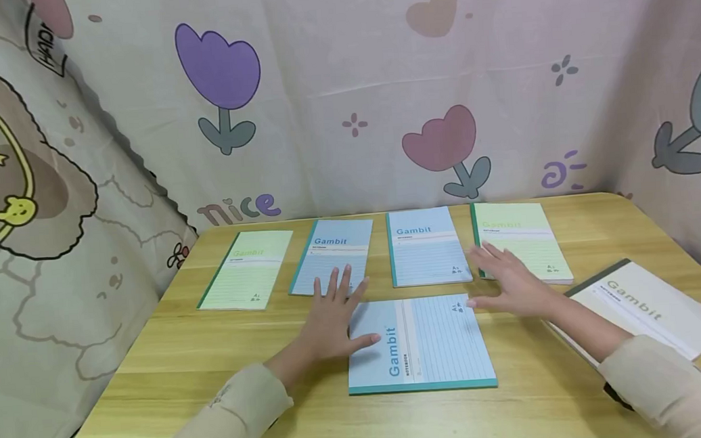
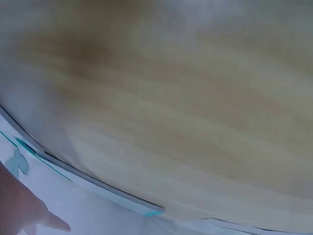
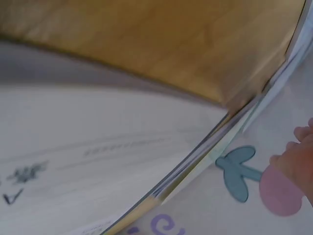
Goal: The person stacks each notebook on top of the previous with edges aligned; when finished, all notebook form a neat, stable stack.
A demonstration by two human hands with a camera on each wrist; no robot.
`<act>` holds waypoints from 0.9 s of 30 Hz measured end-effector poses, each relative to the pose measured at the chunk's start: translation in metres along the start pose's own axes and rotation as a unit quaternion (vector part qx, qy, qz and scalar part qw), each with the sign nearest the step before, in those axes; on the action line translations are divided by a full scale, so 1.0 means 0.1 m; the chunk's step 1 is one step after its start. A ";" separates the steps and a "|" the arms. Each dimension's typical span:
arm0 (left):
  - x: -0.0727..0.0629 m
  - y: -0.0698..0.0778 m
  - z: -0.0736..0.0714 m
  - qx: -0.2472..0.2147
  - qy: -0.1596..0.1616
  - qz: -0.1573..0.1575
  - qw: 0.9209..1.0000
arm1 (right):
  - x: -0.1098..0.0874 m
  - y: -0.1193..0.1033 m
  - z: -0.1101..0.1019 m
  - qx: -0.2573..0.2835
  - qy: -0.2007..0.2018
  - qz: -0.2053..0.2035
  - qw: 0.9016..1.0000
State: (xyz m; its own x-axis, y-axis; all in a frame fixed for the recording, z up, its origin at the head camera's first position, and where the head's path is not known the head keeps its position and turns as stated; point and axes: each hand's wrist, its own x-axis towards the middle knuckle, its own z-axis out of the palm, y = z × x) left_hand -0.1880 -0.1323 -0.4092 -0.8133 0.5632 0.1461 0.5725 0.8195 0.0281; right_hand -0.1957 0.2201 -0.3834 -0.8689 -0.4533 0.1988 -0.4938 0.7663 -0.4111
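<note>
Yellowish wood-grain table (image 1: pixel 185 380); pale cartoon-printed fabric curtain (image 1: pixel 327 58), 12 o'clock. Light-blue rectangular paper notebook (image 1: pixel 445 348): teal spine (image 1: pixel 423 387), 6 o'clock. Left hand (image 1: pixel 335 323), right hand (image 1: pixel 514 285): fingers spread, both empty.

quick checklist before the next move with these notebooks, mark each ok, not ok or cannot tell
1. Front blue notebook lined up like the back row: not ok, it lies sideways, spine nearest the person.
2. Back row cover up, titles at the far end: ok for left green notebook, left blue notebook, right blue notebook and right green notebook.
3. White notebook squared up: not ok, it lies at an angle on the right.
4. Left hand holding nothing: ok, fingers spread.
5. Right hand holding nothing: ok.
6. Both hands off the front blue notebook: cannot tell, contact is unclear.
</note>
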 end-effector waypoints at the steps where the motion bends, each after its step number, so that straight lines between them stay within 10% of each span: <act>1: -0.02 0.02 0.00 -0.005 0.001 0.009 1.000 | 0.00 -0.02 0.01 0.013 -0.004 -0.003 1.000; 10: -0.21 0.15 0.04 -0.052 -0.003 0.090 0.995 | 0.01 -0.14 0.20 0.070 -0.055 -0.012 0.996; 17: -0.34 0.21 0.08 -0.068 -0.029 0.171 0.982 | 0.07 -0.19 0.34 0.091 -0.019 -0.012 0.996; 27: -0.42 0.23 0.11 -0.068 -0.095 0.173 0.978 | 0.16 -0.21 0.44 0.074 -0.023 -0.030 0.996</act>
State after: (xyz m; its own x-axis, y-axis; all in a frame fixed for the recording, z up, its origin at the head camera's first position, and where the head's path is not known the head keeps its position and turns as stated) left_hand -0.1415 -0.1356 -0.4255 -0.5653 0.8248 -0.0162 0.8150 0.5614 0.1435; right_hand -0.1976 0.1765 -0.4100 -0.8335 -0.5198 0.1871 -0.5316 0.6624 -0.5278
